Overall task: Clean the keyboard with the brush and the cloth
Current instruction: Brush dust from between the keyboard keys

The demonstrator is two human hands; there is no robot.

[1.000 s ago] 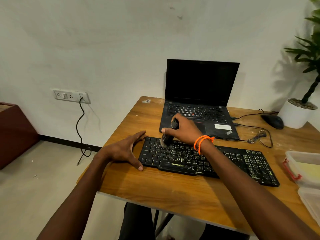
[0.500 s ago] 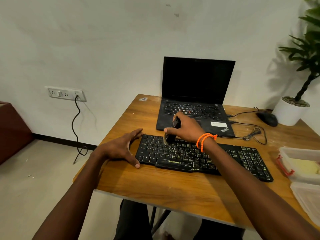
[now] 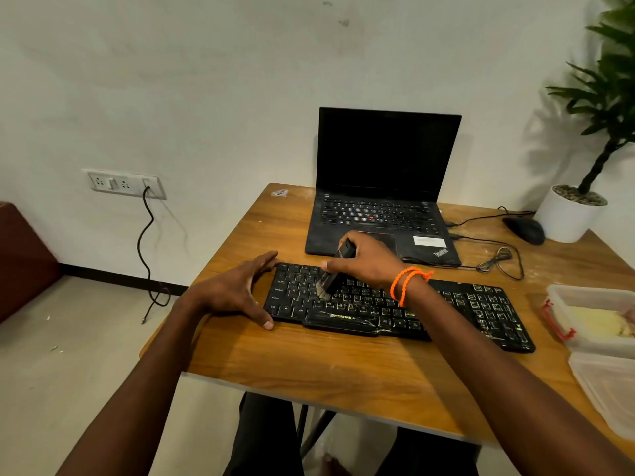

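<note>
White wall behind, wooden table (image 3: 343, 369) in front, with a black keyboard (image 3: 457, 312) lying across it near the front edge. On the keyboard's left part the right hand (image 3: 369, 264) curls its fingers round a dark brush (image 3: 335, 273), held tilted with its pale bristles down on the keys; an orange cord bracelet (image 3: 407, 283) circles that wrist. At the keyboard's left end the left hand (image 3: 237, 290) lies spread and holds nothing, fingers straight along the far corner and thumb against the near corner, bracing the end of the board. Just behind the keyboard stands an open laptop (image 3: 385, 187) with a dark screen (a red dot shows amid its keys). Cables (image 3: 498, 262) trail right from it toward a black mouse (image 3: 524, 230) beside a white plant pot (image 3: 565, 218). At the table's right edge sit two clear plastic containers (image 3: 591, 314), the farther one with something pale yellow inside, possibly the cloth, though I cannot tell. A wall socket (image 3: 125, 183) with a dangling black cord is at left.
</note>
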